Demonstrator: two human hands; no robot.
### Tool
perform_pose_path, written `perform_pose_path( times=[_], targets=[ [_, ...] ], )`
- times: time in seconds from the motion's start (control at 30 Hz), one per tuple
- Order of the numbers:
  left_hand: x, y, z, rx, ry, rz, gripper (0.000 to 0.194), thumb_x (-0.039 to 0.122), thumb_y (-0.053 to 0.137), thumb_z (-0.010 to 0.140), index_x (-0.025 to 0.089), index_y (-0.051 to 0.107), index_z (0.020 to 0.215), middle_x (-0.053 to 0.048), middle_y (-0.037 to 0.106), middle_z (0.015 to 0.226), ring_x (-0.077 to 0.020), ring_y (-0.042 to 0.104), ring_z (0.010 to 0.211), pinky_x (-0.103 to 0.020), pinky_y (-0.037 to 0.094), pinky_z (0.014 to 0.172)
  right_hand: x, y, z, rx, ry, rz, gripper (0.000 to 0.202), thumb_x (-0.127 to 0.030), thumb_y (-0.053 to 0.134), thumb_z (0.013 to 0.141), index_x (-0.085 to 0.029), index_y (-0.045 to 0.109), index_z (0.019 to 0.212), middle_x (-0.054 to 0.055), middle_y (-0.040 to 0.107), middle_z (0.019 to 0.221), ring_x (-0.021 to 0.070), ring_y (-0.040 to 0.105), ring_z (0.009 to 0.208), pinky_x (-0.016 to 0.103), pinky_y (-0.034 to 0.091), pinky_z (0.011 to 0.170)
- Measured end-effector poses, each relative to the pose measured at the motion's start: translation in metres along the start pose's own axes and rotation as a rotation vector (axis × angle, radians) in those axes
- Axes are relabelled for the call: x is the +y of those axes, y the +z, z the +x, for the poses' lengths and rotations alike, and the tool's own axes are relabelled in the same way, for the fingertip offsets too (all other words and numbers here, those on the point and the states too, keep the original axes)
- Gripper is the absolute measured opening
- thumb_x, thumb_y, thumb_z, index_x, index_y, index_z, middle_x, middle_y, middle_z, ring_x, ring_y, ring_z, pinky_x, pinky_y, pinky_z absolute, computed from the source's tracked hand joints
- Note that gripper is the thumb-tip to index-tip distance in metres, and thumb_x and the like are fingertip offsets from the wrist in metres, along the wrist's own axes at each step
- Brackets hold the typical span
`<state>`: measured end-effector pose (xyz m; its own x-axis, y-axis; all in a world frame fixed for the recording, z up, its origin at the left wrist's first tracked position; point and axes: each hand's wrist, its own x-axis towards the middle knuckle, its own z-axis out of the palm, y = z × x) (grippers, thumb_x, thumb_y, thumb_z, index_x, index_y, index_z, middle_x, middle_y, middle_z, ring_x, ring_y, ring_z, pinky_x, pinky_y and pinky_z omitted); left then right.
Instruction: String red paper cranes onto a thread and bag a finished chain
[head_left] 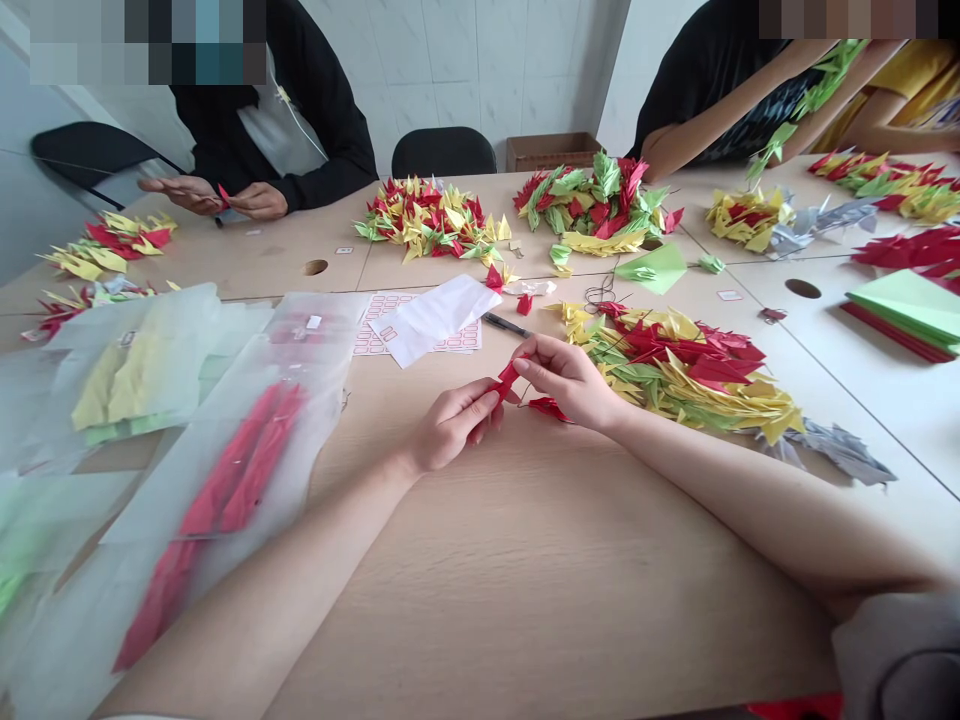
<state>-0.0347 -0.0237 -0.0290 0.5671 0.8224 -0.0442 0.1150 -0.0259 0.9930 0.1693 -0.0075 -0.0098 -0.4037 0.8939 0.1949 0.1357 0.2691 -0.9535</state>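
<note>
Above the middle of the table, my left hand [457,420] pinches one end of a small red folded paper [508,376]. My right hand [570,382] grips its upper end between thumb and fingers. Part of the paper is hidden by the fingers. Just below my right hand lies another red folded paper piece [549,408], with a thin dark thread near it. A heap of folded paper cranes [697,360] in red, yellow and green spreads to the right of my right hand. Past my hands are a dark pen [506,325] and a white paper sheet [435,318].
Clear plastic bags [225,450] with coloured folded paper cover the left side. More crane heaps [431,218] lie farther back. Green and red paper squares [907,310] are stacked at right. A person [285,110] across the table folds red paper; another [697,110] holds up a green string.
</note>
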Motion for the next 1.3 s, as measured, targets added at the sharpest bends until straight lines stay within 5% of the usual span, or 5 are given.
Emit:
perform_pose_path(
  times=[0.37,0.8,1.3],
  targets=[
    [-0.004,0.001,-0.0003,0.034,-0.029,0.095,0.033,0.047,0.058,0.091,0.019,0.06,0.109,0.004,0.049,0.067,-0.0081,0.042,0.051,-0.02,0.033,0.046,0.0073,-0.002,0.0022,0.009,0.001,0.016,0.033,-0.049,0.055,0.093,-0.017,0.06,0.087,-0.002,0.051,0.068,0.0077,0.035,0.053,0.022,0.026,0.047],
    [-0.0049,0.0021,0.002,0.053,-0.013,0.039,0.032,0.049,0.051,0.095,0.018,0.057,0.094,0.004,0.048,0.062,-0.0073,0.043,0.048,-0.019,0.034,0.044,0.0045,-0.0039,0.0021,0.012,0.011,-0.056,0.033,-0.048,0.055,0.093,-0.016,0.064,0.089,-0.003,0.052,0.065,0.0078,0.034,0.052,0.023,0.025,0.048],
    [0.0019,-0.0045,0.0033,-0.066,-0.139,-0.099,0.039,0.052,0.048,0.095,0.016,0.059,0.102,0.004,0.054,0.059,-0.0042,0.039,0.038,-0.018,0.026,0.037,0.0027,-0.0045,0.0035,0.015,0.093,-0.159,0.027,-0.041,0.055,0.092,-0.016,0.064,0.084,-0.001,0.057,0.068,0.0098,0.042,0.057,0.023,0.035,0.054]
  ],
)
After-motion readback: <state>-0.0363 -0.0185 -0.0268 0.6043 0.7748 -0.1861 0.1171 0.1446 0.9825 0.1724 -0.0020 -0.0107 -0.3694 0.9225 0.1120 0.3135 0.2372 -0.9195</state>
